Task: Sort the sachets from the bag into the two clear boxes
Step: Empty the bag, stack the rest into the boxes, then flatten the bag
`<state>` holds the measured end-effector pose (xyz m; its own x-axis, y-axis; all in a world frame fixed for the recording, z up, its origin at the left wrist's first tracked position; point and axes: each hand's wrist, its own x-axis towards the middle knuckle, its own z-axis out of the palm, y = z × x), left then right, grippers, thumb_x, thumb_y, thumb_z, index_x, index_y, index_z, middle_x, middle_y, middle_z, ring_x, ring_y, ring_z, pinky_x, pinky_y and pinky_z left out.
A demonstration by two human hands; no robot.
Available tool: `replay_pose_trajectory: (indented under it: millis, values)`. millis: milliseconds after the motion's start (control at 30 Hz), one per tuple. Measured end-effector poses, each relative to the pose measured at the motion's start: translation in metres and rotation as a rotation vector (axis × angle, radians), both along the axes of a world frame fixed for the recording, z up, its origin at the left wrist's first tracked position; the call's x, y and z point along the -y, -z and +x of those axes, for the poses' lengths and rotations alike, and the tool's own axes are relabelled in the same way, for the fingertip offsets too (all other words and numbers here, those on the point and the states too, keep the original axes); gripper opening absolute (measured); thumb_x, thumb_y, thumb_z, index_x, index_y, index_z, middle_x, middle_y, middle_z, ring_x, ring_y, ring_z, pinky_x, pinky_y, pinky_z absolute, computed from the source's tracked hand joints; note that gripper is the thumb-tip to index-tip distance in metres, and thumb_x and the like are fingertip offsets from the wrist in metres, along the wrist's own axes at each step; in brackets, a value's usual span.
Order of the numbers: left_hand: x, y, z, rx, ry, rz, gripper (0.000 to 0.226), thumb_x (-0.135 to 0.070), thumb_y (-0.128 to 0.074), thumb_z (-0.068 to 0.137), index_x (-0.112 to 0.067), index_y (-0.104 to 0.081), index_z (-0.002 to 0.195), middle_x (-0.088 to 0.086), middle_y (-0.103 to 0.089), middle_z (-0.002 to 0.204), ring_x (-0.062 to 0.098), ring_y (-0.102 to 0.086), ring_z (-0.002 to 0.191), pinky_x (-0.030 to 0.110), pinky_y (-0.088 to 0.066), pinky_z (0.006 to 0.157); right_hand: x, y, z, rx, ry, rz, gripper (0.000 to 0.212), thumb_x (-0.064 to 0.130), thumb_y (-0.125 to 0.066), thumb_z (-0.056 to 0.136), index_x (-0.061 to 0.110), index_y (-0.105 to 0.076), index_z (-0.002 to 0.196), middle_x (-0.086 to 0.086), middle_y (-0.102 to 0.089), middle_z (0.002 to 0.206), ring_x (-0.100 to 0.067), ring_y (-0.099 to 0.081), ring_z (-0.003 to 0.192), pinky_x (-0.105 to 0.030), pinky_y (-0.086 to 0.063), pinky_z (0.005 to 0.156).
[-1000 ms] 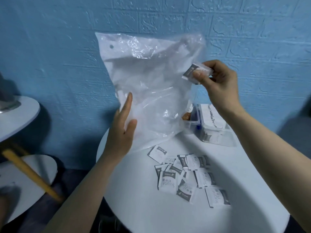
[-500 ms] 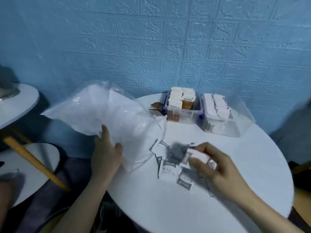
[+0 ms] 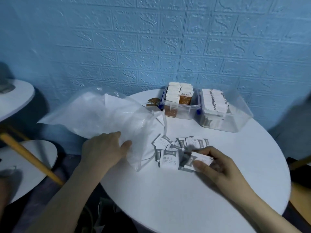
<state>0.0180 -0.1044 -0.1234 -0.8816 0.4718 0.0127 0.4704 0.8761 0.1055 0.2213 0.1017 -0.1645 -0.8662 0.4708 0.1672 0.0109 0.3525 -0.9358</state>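
White round table [image 3: 218,190]: left hand [image 3: 104,148] flat on clear bag [image 3: 101,118]; right hand [image 3: 217,165] pinching white sachet [image 3: 202,159].

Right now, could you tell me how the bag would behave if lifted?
Probably floppy: the bag lies crumpled and sagging under the left hand. Likely light, since it looks nearly empty, and its glossy film may be slippery.

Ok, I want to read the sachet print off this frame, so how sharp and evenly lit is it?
Head view: the sachet marked Sugar reads clearly; the right hand and the sachets under it smear with motion blur; the bag shows white glare; the wide lens bends the wall's brick lines; the frame's corners fall dark.
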Motion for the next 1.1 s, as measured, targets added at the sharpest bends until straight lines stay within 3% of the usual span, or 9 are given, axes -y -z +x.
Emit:
replay_pose_trajectory:
  millis: [100, 233, 300, 433, 567, 700, 867, 1000, 1100]
  values:
    - [0.009, -0.006, 0.012, -0.022, -0.033, 0.064, 0.055, -0.061, -0.034, 0.094, -0.029, -0.05, 0.136, 0.003, -0.066, 0.117, 0.023, -0.064, 0.102, 0.031, -0.046, 0.086, 0.004, -0.005, 0.006, -0.033, 0.076, -0.139, 0.028, 0.038, -0.079, 0.077, 0.017, -0.063, 0.086, -0.025, -0.045, 0.068, -0.031, -0.031, 0.056, -0.038, -0.028, 0.057]
    - [0.016, 0.011, 0.018, -0.396, 0.15, 0.263, 0.043, -0.043, -0.041, 0.095, -0.016, -0.072, 0.111, 0.008, -0.067, 0.089, 0.03, -0.061, 0.082, 0.037, -0.046, 0.065, 0.017, -0.013, 0.012, -0.067, 0.045, -0.109, 0.015, 0.031, -0.071, 0.072, 0.018, -0.066, 0.078, 0.002, -0.057, 0.065, -0.013, -0.043, 0.058, -0.026, -0.034, 0.056]
    - [0.015, 0.026, 0.023, -0.545, 0.311, 0.397, 0.039, -0.037, -0.046, 0.09, -0.014, -0.074, 0.105, 0.006, -0.064, 0.091, 0.028, -0.059, 0.084, 0.038, -0.042, 0.07, 0.024, -0.014, 0.013, -0.072, 0.036, -0.163, 0.015, 0.028, -0.071, 0.071, 0.015, -0.067, 0.078, 0.0, -0.059, 0.066, -0.012, -0.046, 0.059, -0.022, -0.034, 0.054]
    - [-0.004, 0.041, 0.064, -0.297, 0.526, 0.749, 0.035, -0.042, -0.052, 0.09, -0.02, -0.071, 0.109, -0.004, -0.066, 0.103, 0.014, -0.058, 0.099, 0.034, -0.039, 0.084, 0.034, -0.008, 0.015, -0.054, 0.045, -0.16, 0.01, 0.023, -0.074, 0.075, 0.014, -0.069, 0.078, 0.006, -0.064, 0.069, -0.011, -0.049, 0.061, -0.022, -0.036, 0.057]
    - [-0.027, 0.054, 0.096, -0.166, 0.623, 0.729, 0.046, -0.056, -0.055, 0.082, -0.024, -0.071, 0.11, -0.013, -0.069, 0.099, 0.005, -0.059, 0.088, 0.031, -0.038, 0.079, 0.042, 0.005, 0.016, -0.027, 0.038, 0.079, 0.012, 0.033, -0.072, 0.075, 0.033, -0.069, 0.087, 0.014, -0.048, 0.051, -0.004, -0.032, 0.048, -0.015, -0.026, 0.049]
    - [-0.034, 0.059, 0.104, 0.113, 0.587, 0.868, 0.04, -0.049, -0.068, 0.075, -0.025, -0.069, 0.107, -0.028, -0.051, 0.09, -0.014, -0.046, 0.07, 0.004, -0.034, 0.066, 0.039, 0.008, 0.02, 0.006, 0.018, 0.219, 0.026, 0.017, -0.074, 0.083, 0.035, -0.067, 0.1, 0.018, -0.049, 0.054, -0.005, -0.034, 0.049, -0.013, -0.028, 0.05]
    - [-0.034, 0.063, 0.102, 0.221, 0.594, 0.906, 0.037, -0.024, -0.083, 0.071, -0.035, -0.062, 0.1, -0.017, -0.051, 0.078, 0.002, -0.044, 0.052, 0.01, -0.034, 0.054, 0.036, 0.009, 0.034, -0.008, -0.048, 0.13, 0.034, 0.021, -0.074, 0.084, 0.044, -0.063, 0.107, -0.008, -0.061, 0.08, -0.028, -0.05, 0.066, -0.043, -0.047, 0.069]
    - [-0.033, 0.065, 0.104, 0.351, 0.559, 0.923, 0.043, -0.017, -0.082, 0.073, -0.041, -0.062, 0.101, -0.008, -0.044, 0.054, 0.005, -0.037, 0.046, 0.014, -0.032, 0.049, 0.023, 0.001, 0.044, -0.063, 0.145, 0.26, 0.021, 0.024, -0.077, 0.08, 0.031, -0.067, 0.097, 0.01, -0.061, 0.074, -0.01, -0.047, 0.057, -0.022, -0.04, 0.057]
    - [-0.031, 0.066, 0.105, 0.387, 0.555, 0.935, 0.035, -0.017, -0.082, 0.073, -0.036, -0.066, 0.097, -0.011, -0.043, 0.052, 0.004, -0.036, 0.045, 0.012, -0.03, 0.048, -0.003, -0.006, 0.049, 0.068, 0.292, 0.39, 0.028, 0.045, -0.072, 0.074, 0.034, -0.063, 0.098, 0.022, -0.06, 0.093, -0.01, -0.051, 0.067, -0.015, -0.037, 0.06]
